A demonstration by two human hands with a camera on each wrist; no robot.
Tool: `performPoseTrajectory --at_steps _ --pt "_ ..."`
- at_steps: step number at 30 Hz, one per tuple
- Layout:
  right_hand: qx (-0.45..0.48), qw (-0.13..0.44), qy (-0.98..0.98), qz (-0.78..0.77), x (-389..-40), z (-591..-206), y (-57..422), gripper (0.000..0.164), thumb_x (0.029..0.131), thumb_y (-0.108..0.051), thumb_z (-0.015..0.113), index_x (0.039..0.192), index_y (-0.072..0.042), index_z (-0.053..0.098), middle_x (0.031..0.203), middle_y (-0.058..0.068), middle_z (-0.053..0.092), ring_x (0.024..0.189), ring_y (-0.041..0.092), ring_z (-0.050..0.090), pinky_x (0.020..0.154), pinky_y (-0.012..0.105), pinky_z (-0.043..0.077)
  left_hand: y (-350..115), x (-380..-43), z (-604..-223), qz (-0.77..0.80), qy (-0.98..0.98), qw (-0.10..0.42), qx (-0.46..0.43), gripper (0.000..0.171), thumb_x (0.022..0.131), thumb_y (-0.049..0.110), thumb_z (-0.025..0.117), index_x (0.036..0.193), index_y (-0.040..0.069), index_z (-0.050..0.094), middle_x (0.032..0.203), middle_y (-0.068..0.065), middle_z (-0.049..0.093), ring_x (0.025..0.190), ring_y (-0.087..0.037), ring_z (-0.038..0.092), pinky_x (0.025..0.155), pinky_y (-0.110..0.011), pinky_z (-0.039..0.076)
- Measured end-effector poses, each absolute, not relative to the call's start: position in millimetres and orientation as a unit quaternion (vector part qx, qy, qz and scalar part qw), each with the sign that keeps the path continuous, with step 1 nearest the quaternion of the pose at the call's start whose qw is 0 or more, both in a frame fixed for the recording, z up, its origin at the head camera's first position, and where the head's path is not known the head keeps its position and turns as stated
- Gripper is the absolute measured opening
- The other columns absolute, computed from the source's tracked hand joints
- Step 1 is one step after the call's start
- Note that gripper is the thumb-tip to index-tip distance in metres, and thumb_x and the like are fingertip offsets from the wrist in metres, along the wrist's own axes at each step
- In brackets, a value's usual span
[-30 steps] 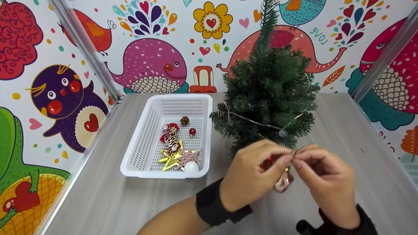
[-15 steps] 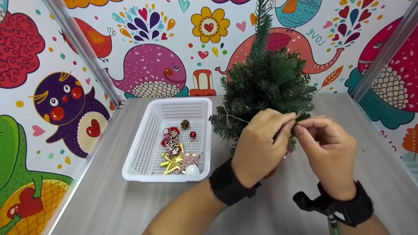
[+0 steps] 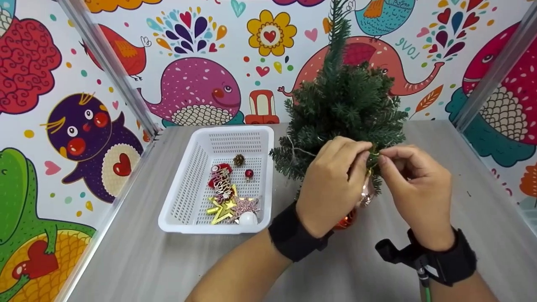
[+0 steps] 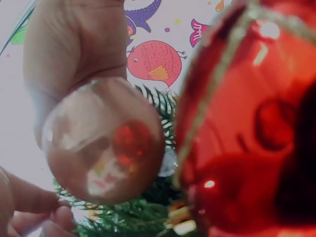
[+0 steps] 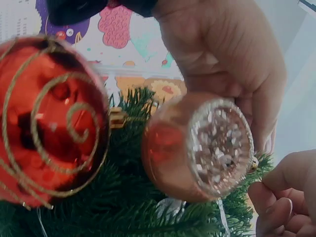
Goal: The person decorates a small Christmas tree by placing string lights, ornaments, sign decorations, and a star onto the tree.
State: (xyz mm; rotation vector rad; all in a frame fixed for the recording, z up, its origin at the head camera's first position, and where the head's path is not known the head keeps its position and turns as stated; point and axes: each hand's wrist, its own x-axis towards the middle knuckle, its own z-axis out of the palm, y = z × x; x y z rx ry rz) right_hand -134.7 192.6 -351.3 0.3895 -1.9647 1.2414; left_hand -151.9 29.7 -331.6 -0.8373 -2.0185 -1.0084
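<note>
Both hands are raised at the front of a small green Christmas tree (image 3: pixel 348 105). My left hand (image 3: pixel 329 180) pinches a thin gold hanging loop (image 3: pixel 373 154) between thumb and fingers. From the other side, my right hand (image 3: pixel 419 182) pinches the same loop, its fingertips close to the left ones. Below them hangs a rose-gold bauble (image 3: pixel 367 193), partly hidden by the left hand; its glittery hollowed face (image 5: pixel 222 148) shows in the right wrist view. A large red bauble (image 4: pixel 247 133) with gold glitter swirls hangs lower on the tree, beside the rose-gold one.
Left of the tree stands a white perforated basket (image 3: pixel 168 209). Inside lie a pine cone (image 3: pixel 238 160), a small red bauble (image 3: pixel 249 173), a gold star (image 3: pixel 220 212), a Merry Christmas sign (image 3: pixel 222 182) and a white ball (image 3: pixel 248 218). Patterned panels enclose the table (image 3: pixel 126 260).
Both hands have moved up and away from me to the tree's branches, carrying the rose-gold bauble. In the last half second they have barely moved; the fingertips are slightly further apart.
</note>
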Motion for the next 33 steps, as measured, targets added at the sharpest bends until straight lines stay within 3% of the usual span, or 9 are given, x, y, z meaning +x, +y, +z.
performPoseTrajectory --at_steps 4,10,20,33 --pt "0.161 0.377 -0.771 0.487 -135 -354 193 0.016 0.093 0.013 0.07 0.103 0.003 0.077 0.075 -0.004 0.058 0.059 0.005 0.042 0.058 0.019 0.031 29 -152 -333 -0.399 -0.778 0.36 -0.326 0.016 0.105 0.006 0.063 0.114 0.004 0.076 0.104 -0.006 0.072 0.097 -0.017 0.067 0.093 -0.019 0.052" --pt "0.143 0.415 -0.75 0.495 -136 -350 192 0.012 0.091 0.013 0.072 0.099 0.005 0.078 0.079 -0.007 0.062 0.061 0.004 0.044 0.059 0.017 0.033 31 -156 -333 -0.406 -0.763 0.38 -0.329 0.012 0.102 0.006 0.068 0.11 0.003 0.077 0.102 -0.006 0.074 0.097 -0.017 0.069 0.096 -0.018 0.052" --pt "0.15 0.386 -0.778 0.472 -134 -359 190 0.016 0.092 0.011 0.07 0.103 0.002 0.077 0.071 -0.006 0.059 0.058 0.003 0.043 0.057 0.018 0.032 28 -152 -341 -0.399 -0.767 0.378 -0.33 0.012 0.103 0.007 0.067 0.109 0.004 0.077 0.102 -0.006 0.074 0.097 -0.018 0.068 0.095 -0.019 0.053" --pt "0.155 0.393 -0.766 0.484 -130 -366 191 0.021 0.09 0.015 0.073 0.105 0.001 0.078 0.078 -0.009 0.062 0.063 0.003 0.048 0.061 0.016 0.035 22 -149 -344 -0.392 -0.762 0.389 -0.338 0.013 0.102 0.006 0.067 0.11 0.003 0.076 0.104 -0.006 0.074 0.097 -0.018 0.068 0.096 -0.02 0.052"
